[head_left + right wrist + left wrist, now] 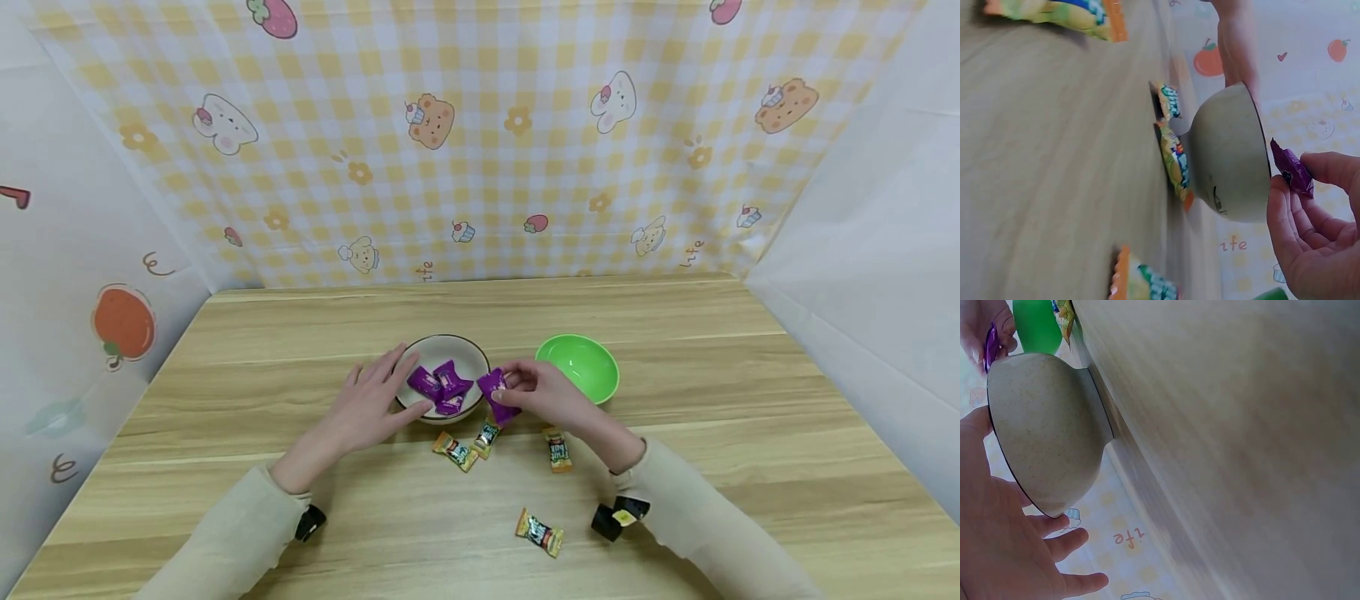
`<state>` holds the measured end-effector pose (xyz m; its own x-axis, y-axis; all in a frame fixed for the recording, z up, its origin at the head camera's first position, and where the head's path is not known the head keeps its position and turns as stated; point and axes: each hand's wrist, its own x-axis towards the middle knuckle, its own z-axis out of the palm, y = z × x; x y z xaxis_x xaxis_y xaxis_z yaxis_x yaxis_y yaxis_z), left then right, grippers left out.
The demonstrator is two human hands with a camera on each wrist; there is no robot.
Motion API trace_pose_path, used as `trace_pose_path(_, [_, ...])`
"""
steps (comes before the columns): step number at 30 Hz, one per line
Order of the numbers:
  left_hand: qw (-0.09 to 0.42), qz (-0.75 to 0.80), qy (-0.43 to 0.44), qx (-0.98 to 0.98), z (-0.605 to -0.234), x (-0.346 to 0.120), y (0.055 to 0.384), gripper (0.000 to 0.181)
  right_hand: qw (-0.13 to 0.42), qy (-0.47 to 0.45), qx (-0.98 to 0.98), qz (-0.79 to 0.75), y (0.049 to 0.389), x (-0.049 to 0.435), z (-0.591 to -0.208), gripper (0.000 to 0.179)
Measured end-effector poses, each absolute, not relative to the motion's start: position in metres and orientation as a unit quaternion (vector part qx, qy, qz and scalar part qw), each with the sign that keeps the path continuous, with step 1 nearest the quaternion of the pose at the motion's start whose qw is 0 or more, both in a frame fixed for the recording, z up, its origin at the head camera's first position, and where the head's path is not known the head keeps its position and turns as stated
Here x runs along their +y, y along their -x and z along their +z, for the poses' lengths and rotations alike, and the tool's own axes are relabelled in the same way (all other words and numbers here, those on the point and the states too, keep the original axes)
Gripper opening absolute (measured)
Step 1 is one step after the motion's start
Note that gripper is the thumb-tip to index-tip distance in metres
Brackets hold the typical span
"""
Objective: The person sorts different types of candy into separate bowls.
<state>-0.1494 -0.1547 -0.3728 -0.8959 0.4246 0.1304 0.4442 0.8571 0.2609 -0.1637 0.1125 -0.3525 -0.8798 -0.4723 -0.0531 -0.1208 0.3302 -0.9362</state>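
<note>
The left hand reaches over the left side of the speckled cream bowl, its fingers spread and mostly straight along the brown-edged rim, the thumb at the near edge; nothing is pinched in it, and this light contact, I judge, serves to steady the bowl rather than lift it, since the bowl stands upright on the wood-grain tabletop. The right hand pinches a purple-wrapped candy between thumb and fingertips; the grip takes only part of the wrapper, probably because so small and flat a packet needs little more, and it leaves much of the piece standing out toward the bowl. Three purple candies lie close together inside the cream bowl, whose curved wall likely keeps them from spreading. The pinched candy is at the tips of the right hand, on the side facing the left hand, just beside the bowl's right rim and well apart from the left fingers; the right wrist view sets it near rim level, though whether wrapper and rim touch I cannot tell. Below the hands, four yellow-and-green wrapped candies lie loose on the tabletop: two near the foot of the cream bowl, one beneath the right wrist, one nearer the person. A bright green bowl sits just beyond the right hand, partly covered by it, with no candy visible inside.
</note>
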Motion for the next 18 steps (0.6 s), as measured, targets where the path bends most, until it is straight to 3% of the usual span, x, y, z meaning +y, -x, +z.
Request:
trace_pose_path(6, [0.033, -0.146, 0.226, -0.962, -0.373, -0.155, 0.15, 0.076, 0.157, 0.176, 0.794, -0.56, 0.159, 0.1, -0.332, 0.034])
trace_pose_path(18, [0.027, -0.144, 0.227, -0.963, -0.374, -0.156, 0.151, 0.075, 0.123, 0.143, 0.804, -0.564, 0.183, 0.08, -0.342, 0.033])
